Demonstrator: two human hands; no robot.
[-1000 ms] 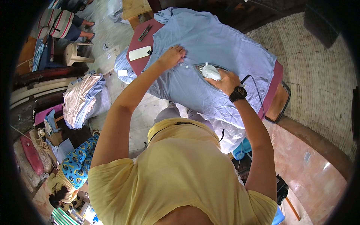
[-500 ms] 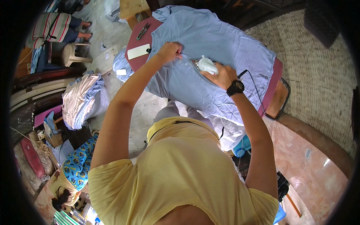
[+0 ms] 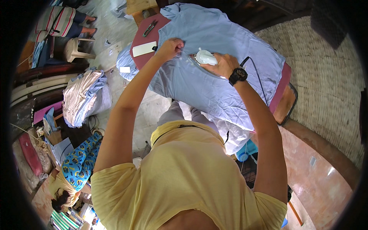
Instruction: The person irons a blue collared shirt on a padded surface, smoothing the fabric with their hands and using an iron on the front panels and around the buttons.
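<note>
Irons: one electric iron (image 3: 206, 57), right hand (image 3: 222, 64) gripping it
Shirts: one blue shirt (image 3: 214, 73) on maroon board (image 3: 281, 84)
Left hand (image 3: 171, 48): pinching shirt fabric

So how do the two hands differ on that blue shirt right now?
The left hand pinches the cloth of the blue shirt near its buttons, fingers bunched, while the right hand wraps over the white iron. The right hand has a black watch at the wrist; the left wrist is bare. Both reach over the shirt spread on the maroon ironing board.
</note>
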